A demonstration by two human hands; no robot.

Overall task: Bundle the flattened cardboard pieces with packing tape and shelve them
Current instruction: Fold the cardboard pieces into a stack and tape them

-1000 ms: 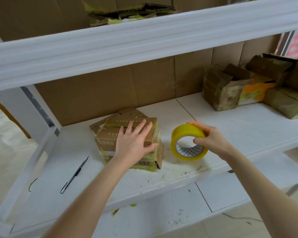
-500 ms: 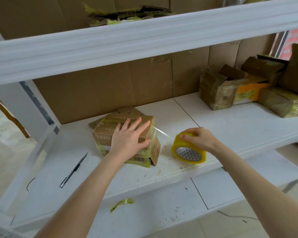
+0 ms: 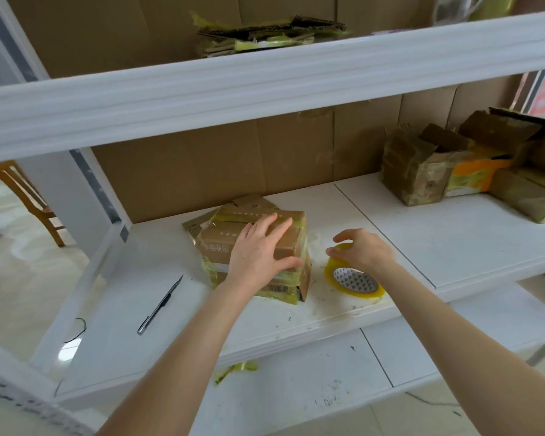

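The left hand [image 3: 261,247] lies flat on the cardboard bundle [image 3: 221,237], fingers spread, near the front edge of the white shelf [image 3: 453,247], toward its left end. The right hand [image 3: 364,251] curls its fingers over the glossy yellow tape roll [image 3: 353,280] just beside the bundle. Pressing down firmly and pulling the tape taut should, I reckon, stop the stiff corrugated pieces sliding.
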